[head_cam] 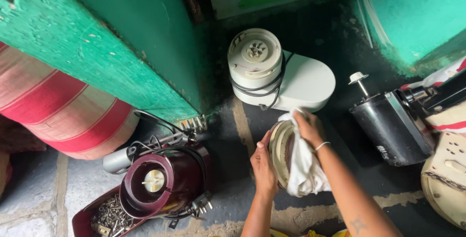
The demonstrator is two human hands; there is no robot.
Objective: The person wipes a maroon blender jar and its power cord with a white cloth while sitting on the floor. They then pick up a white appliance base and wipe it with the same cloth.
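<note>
Floor: dark stone floor (310,38) between green painted walls (97,48), seen from above, crowded with small kitchen appliances.
Left hand: the left hand (263,166) cups the near edge of a round cream-coloured appliance part (280,149), fingers curled around its rim, holding it on edge.
Right hand: the right hand (307,128) presses a white cloth (303,169) against the part's open face; fingers are closed on the cloth, which drapes down over the wrist side.
Position of the part: it sits between the two hands, its flat face turned toward the right hand, just in front of the person's forearms and above the floor.
Behind it: a white mixer base (276,74) with its cord wrapped around it, close beyond the hands.
Left side: a maroon mixer base (162,181) beside a maroon tray of screws (104,220); a red-striped cloth bundle (63,111) farther left.
Right side: a black motor unit (388,125) with a white-tipped shaft, well apart from the hands.
</note>
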